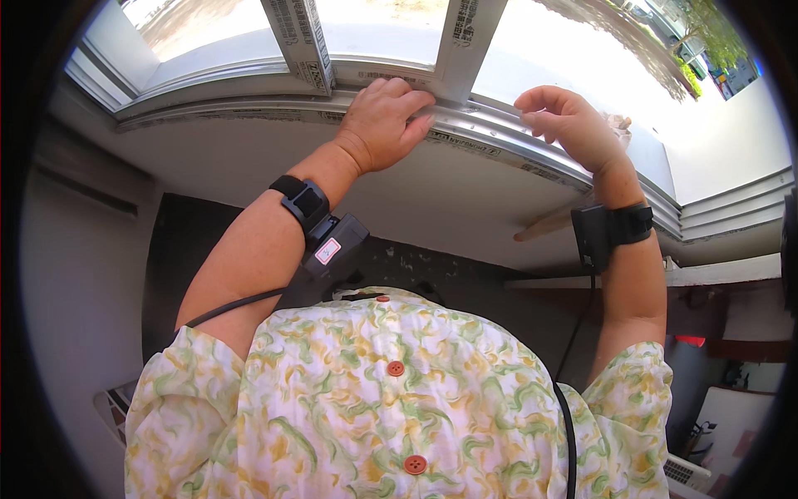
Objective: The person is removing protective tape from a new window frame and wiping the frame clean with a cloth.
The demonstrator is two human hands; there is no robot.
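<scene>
My left hand [384,125] rests on the lower rail of a sliding window sash [395,76]. Its fingers lie over the rail, and the thumb points apart toward the metal sill track. Over the track [499,125] to the right, my right hand [573,129] is raised with the fingers curled and the thumb and forefinger brought close together. Whether anything small sits between those fingertips I cannot make out. Just behind that hand lies a crumpled, pale pinkish thing [618,126], partly hidden by it.
A wooden stick [550,221] juts out below the sill, beside my right wrist. Under the window runs a pale wall [274,166]. To the right is a white shelf edge [731,270]. Cables trail from black devices strapped to both forearms.
</scene>
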